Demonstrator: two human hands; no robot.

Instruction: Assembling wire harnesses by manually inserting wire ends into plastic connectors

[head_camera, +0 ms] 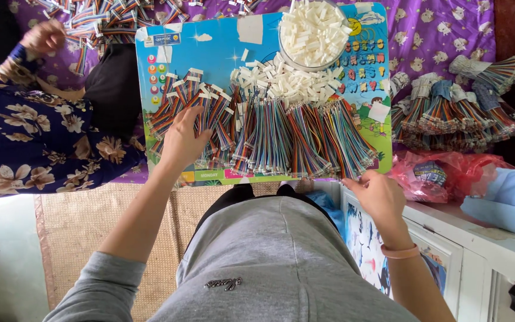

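On the blue picture board (pixel 222 45) | left hand (pixel 181 142) flat, fingers spread open on ribbon cables with white plugs (pixel 195 98) | right hand (pixel 379 194) at board edge, fingers curled on bare-ended cables (pixel 329 140), grip unclear | loose white connectors (pixel 281 80) and bowl (pixel 314 33) full: judged most cables left to fit.

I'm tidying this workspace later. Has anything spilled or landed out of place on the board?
Yes. White connectors lie heaped loose on the blue board beside the full bowl, as if overflowed. The left hand rests on cable bundles.
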